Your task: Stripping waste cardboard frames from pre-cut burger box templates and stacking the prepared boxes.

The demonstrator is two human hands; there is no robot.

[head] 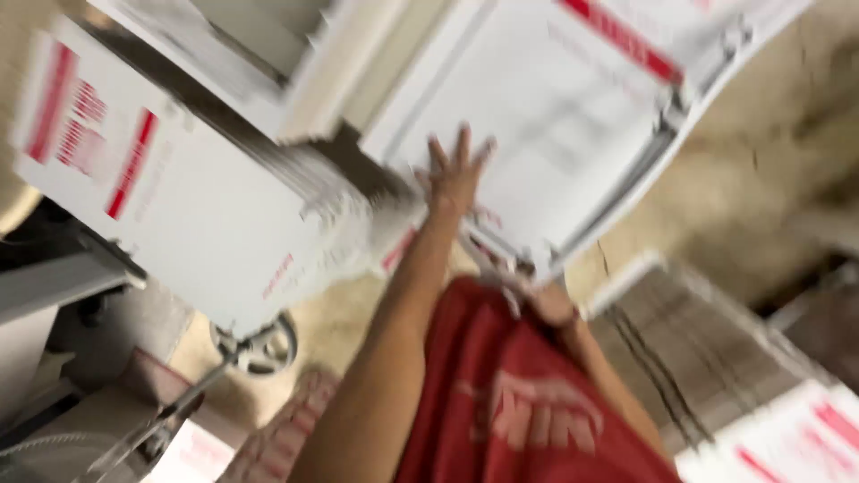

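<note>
Our left hand (455,174) lies flat, fingers spread apart, on a large white cardboard sheet (546,116) with a red stripe, near its lower edge. Our right hand (548,302) sits under that edge at the near corner; whether it grips we cannot tell. We judge the sheet light and stiff but floppy over its span, best held at two opposite edges. A thick stack of similar sheets (197,215) lies just left. No container shows contents clearly through the blur.

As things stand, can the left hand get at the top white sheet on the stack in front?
Probably yes: the left hand already lies spread flat on the top white sheet, with nothing between. The blur hides finer contact.
</note>
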